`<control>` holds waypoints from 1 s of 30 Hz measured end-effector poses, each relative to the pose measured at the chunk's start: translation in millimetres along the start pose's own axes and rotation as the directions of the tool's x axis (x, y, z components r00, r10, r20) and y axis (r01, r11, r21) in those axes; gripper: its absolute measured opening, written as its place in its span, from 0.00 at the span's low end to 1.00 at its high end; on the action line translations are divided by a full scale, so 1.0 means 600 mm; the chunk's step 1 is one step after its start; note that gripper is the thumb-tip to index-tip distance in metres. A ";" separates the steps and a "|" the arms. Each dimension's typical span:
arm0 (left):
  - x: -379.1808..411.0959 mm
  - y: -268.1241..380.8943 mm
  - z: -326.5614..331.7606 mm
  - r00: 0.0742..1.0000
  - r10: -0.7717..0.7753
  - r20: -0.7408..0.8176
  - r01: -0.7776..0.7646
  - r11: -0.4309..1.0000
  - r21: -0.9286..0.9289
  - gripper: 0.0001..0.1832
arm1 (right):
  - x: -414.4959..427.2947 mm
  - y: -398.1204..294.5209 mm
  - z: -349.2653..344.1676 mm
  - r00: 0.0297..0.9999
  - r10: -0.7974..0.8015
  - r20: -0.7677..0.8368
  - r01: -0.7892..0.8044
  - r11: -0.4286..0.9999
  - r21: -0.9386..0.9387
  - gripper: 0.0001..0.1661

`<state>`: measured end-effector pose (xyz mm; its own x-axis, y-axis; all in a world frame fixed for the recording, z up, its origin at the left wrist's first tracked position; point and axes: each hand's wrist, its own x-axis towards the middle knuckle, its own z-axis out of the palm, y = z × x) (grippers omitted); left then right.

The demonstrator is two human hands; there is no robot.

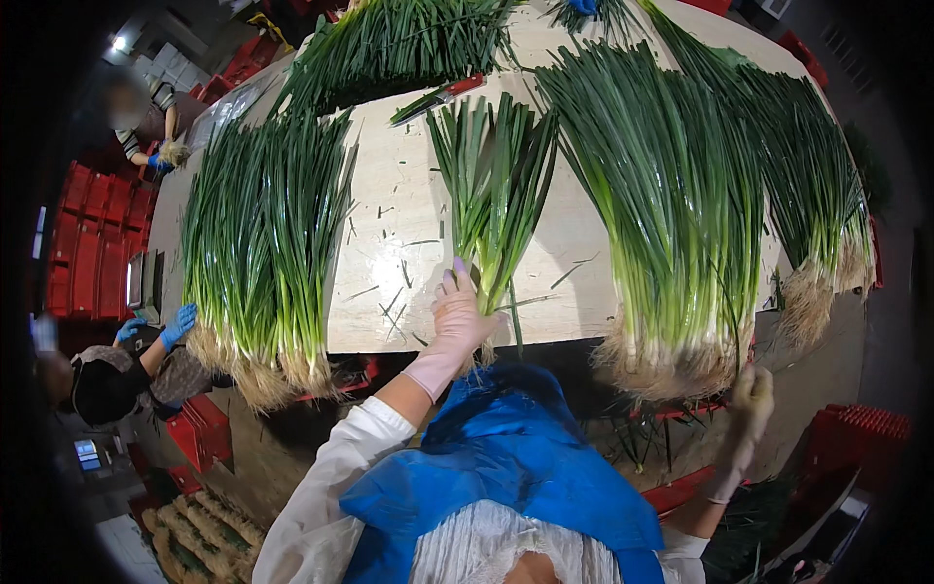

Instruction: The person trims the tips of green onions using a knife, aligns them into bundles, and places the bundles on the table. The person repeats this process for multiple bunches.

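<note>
My left hand [461, 310], in a pale glove, grips a small bunch of green onions [503, 182] near its white lower stems, at the table's near edge. The leaves point away from me over the pale wooden table [387, 219]. My right hand [751, 390], gloved and blurred, is at the roots' right end of a large heap of green onions [671, 182]; a thin dark leaf runs down to its fingers. Another heap of green onions [263, 219] lies to the left, roots hanging over the edge. A red-handled knife [463, 85] lies beyond the small bunch.
Co-workers with blue gloves [177, 326] stand at the left side. More green onions lie at the far side [408, 44] and right [810, 175]. Red crates [95, 241] are stacked at left; a red crate [201, 431] stands below. Leaf scraps litter the tabletop.
</note>
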<state>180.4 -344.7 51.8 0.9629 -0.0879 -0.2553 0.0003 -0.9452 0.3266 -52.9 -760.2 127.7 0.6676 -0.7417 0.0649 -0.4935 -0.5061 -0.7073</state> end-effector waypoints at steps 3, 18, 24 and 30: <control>0.012 -0.004 0.013 0.996 -0.080 0.039 0.089 0.932 -0.351 0.55 | -0.054 -0.128 0.121 0.869 0.203 0.451 -0.315 0.930 0.189 0.16; -0.008 -0.072 0.013 0.824 0.267 0.499 0.551 -0.174 -0.816 0.24 | -0.066 -0.382 0.543 0.629 -0.085 0.773 0.144 0.990 -0.009 0.21; -0.010 -0.073 0.028 0.804 0.283 0.523 0.583 -0.196 -0.789 0.19 | -0.085 -0.356 0.557 0.502 0.070 0.862 -0.422 0.890 0.173 0.15; -0.025 -0.033 0.015 0.788 0.134 0.601 0.615 -0.102 -0.782 0.19 | -0.095 -0.394 0.523 0.730 -0.003 0.683 -0.069 0.995 0.078 0.27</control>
<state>163.3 -327.4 40.7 0.5960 -0.3849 -0.7047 0.8030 0.2884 0.5216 200.6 -459.9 70.5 0.8698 -0.2392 -0.4314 -0.4933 -0.4180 -0.7629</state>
